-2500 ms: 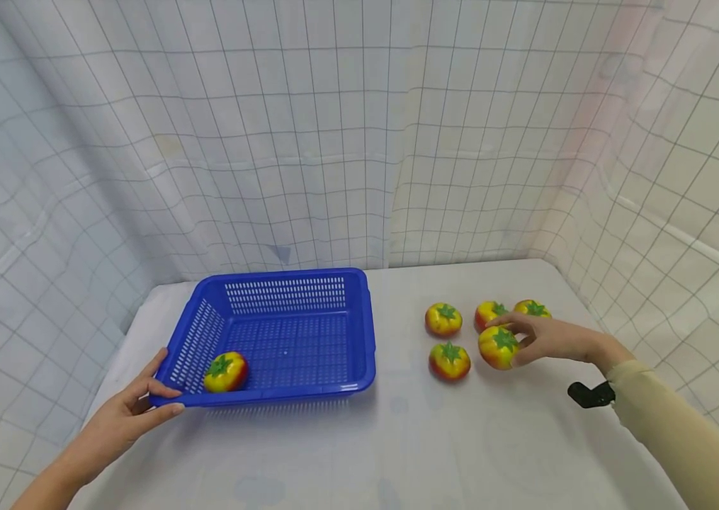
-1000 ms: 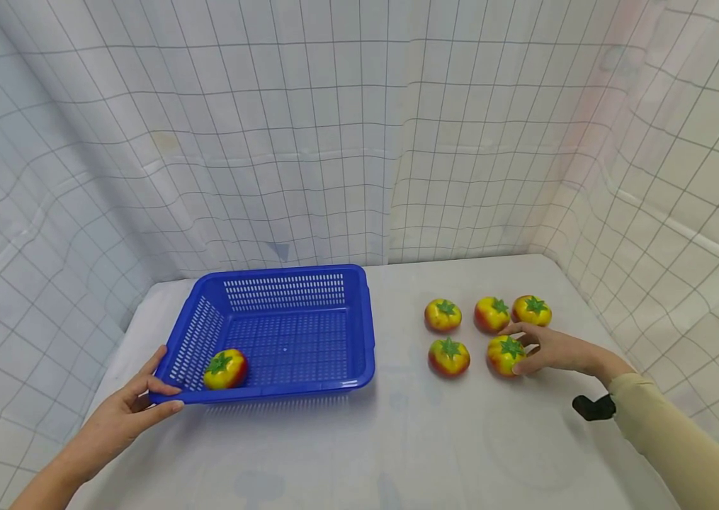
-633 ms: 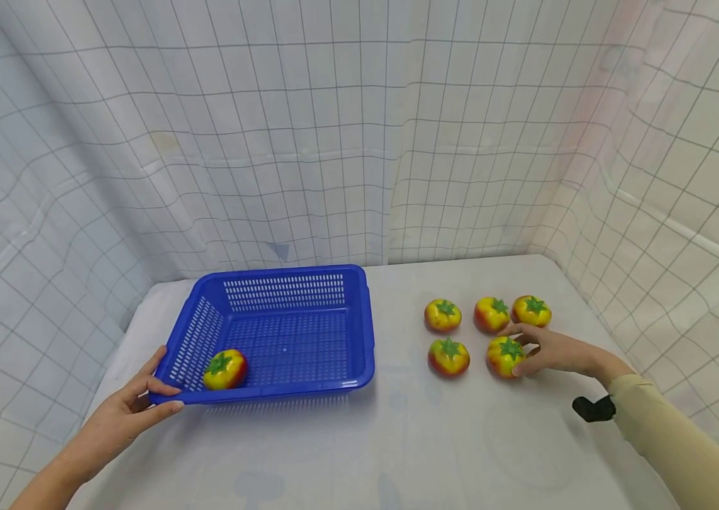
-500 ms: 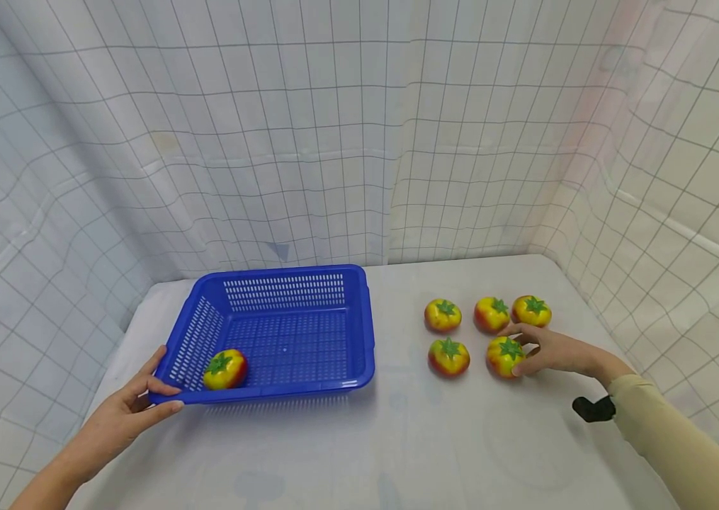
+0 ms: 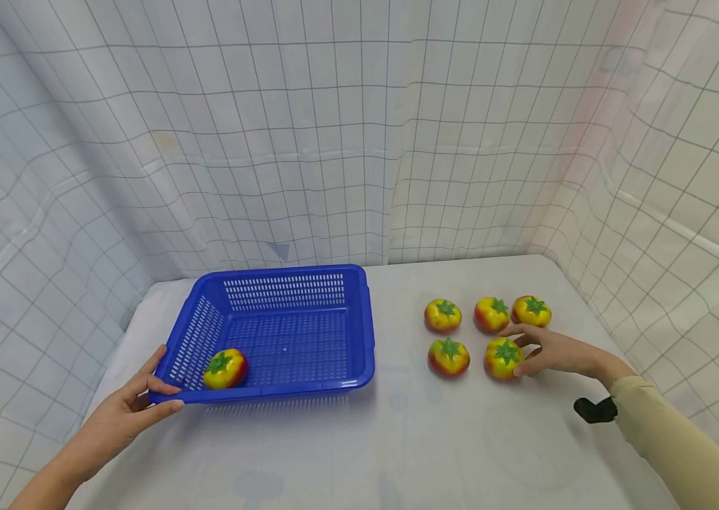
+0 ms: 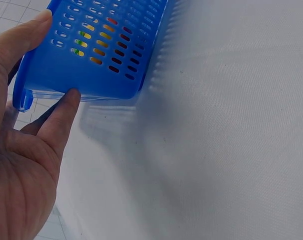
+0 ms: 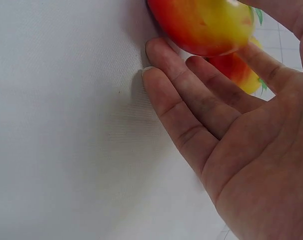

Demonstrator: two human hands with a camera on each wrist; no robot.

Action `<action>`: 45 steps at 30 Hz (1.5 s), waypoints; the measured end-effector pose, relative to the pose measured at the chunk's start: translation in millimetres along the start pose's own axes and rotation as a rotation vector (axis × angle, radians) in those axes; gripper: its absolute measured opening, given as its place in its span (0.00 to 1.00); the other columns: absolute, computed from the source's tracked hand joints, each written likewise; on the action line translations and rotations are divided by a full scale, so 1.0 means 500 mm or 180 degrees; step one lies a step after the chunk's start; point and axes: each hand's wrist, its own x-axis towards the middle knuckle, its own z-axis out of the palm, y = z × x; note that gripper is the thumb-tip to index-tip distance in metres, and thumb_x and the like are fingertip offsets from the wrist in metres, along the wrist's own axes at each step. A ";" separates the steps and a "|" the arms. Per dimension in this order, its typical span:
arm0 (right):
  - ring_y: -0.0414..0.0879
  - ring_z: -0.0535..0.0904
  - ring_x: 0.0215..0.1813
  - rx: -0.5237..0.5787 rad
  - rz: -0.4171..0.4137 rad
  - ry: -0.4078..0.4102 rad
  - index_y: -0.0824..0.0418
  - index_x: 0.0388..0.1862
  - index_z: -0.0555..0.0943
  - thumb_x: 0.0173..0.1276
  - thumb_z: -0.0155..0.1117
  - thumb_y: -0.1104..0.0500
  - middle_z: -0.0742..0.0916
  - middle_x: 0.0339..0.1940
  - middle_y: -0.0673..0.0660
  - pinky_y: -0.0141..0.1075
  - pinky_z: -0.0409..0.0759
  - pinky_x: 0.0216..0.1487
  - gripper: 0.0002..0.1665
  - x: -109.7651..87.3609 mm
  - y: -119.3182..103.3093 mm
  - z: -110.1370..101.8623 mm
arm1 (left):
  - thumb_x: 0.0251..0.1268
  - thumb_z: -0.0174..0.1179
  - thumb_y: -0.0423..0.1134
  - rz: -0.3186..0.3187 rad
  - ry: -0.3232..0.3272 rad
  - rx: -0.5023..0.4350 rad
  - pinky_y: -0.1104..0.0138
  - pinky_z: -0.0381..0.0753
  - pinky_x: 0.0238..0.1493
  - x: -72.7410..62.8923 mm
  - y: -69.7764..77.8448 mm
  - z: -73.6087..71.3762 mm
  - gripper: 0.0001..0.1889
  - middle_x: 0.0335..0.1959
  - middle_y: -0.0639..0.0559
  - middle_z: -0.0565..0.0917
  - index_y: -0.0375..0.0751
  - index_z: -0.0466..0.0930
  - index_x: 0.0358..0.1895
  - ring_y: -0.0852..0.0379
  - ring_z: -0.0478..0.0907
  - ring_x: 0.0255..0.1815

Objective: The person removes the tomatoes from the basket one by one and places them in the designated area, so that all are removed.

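My left hand (image 5: 123, 411) grips the near left corner of a blue plastic basket (image 5: 282, 390), fingers over the rim and thumb outside. A yellow-red tomato (image 5: 225, 369) with a green leafy top lies inside the basket, at its near left. In the left wrist view the thumb lies against the basket wall (image 6: 66, 70), and the tomato's colours show through the slots. My right hand (image 5: 553, 352) holds another such tomato (image 5: 503, 359) between thumb and index finger, low over the table. In the right wrist view the other fingers (image 7: 181, 110) extend loosely beneath this tomato (image 7: 206, 25).
Several similar tomatoes stand close by: one at the front left (image 5: 449, 358), one behind it (image 5: 443, 316), and two behind the right hand, a middle tomato (image 5: 491, 314) and a right tomato (image 5: 532, 311). Gridded white curtains (image 5: 308, 142) enclose the white table (image 5: 397, 446).
The right hand has brought its tomato down and slightly right since the first frame; just now the tomato has shifted slightly left and nearer. The left hand and basket stay put.
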 end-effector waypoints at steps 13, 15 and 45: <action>0.59 0.74 0.64 -0.0022 -0.0016 -0.0053 0.52 0.75 0.67 0.65 0.74 0.50 0.73 0.70 0.65 0.49 0.75 0.58 0.42 -0.009 -0.004 -0.007 | 0.73 0.64 0.47 -0.0046 0.0011 0.0017 0.78 0.79 0.47 -0.003 0.000 0.001 0.17 0.85 0.42 0.36 0.36 0.79 0.53 0.16 0.56 0.72; 0.57 0.76 0.62 0.0007 -0.0040 -0.0069 0.54 0.77 0.66 0.66 0.74 0.50 0.73 0.70 0.66 0.48 0.76 0.57 0.44 -0.014 -0.006 -0.014 | 0.74 0.64 0.46 -0.0036 0.0012 0.0011 0.78 0.79 0.47 -0.004 -0.002 0.001 0.17 0.85 0.42 0.36 0.36 0.79 0.53 0.17 0.57 0.71; 0.52 0.82 0.58 -0.0237 -0.0788 0.0086 0.45 0.63 0.79 0.70 0.70 0.45 0.85 0.57 0.52 0.49 0.78 0.59 0.24 0.045 -0.242 -0.053 | 0.74 0.63 0.47 0.0009 -0.0042 0.0065 0.77 0.79 0.48 0.002 -0.003 -0.003 0.17 0.85 0.42 0.36 0.37 0.79 0.53 0.16 0.57 0.71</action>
